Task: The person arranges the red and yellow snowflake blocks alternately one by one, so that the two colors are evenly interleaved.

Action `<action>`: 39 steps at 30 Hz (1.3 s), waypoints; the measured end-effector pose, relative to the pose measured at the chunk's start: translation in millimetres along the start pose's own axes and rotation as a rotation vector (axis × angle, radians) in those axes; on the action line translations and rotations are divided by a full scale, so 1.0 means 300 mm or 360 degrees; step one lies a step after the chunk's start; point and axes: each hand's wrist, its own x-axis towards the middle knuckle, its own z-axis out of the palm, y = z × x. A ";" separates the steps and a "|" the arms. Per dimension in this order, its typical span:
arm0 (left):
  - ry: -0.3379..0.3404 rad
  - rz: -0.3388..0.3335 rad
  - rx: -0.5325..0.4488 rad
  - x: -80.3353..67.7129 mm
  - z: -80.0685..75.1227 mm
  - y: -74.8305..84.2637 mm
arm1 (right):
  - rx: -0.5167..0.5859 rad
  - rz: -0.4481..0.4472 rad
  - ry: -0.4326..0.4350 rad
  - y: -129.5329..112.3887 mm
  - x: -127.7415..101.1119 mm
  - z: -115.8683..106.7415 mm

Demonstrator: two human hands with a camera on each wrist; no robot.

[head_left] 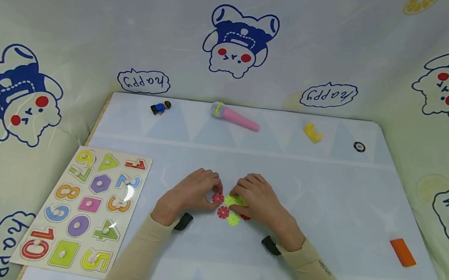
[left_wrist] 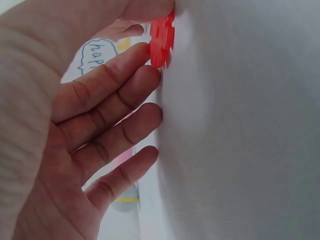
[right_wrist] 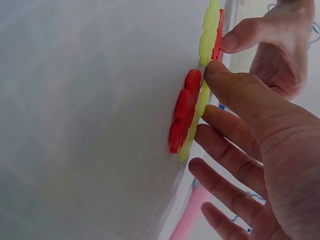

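Table (head_left: 326, 191), pale mat top, taken as the landmark.

- Cluster of red and yellow-green snowflake discs (head_left: 228, 208): on the table's middle, towards the near edge, lying flat and touching one another.
- Left hand (head_left: 192, 193): on the table just left of the cluster; thumb and forefinger pinch a red disc (left_wrist: 162, 40) at the cluster's left edge, the other fingers loosely spread against the table.
- Right hand (head_left: 257, 200): on the table just right of the cluster; fingertips rest on a yellow-green disc (right_wrist: 207, 35), fingers relaxed and slightly apart.
- Number puzzle board (head_left: 81, 209): at the table's near left corner, overhanging the left edge.
- Toy figure (head_left: 160, 107), pink microphone (head_left: 235, 116), yellow piece (head_left: 313, 133), black ring (head_left: 359, 147): along the table's far edge.
- Orange block (head_left: 403, 252): near the table's right edge.
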 end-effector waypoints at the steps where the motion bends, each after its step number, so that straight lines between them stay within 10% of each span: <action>1: 0.0001 0.0001 0.0001 -0.001 0.001 0.001 | 0.0004 -0.0002 0.0004 0.000 0.001 0.000; 39: -0.0158 -0.0234 -0.0352 -0.053 -0.043 -0.004 | -0.0003 0.0093 -0.0064 -0.003 0.001 0.002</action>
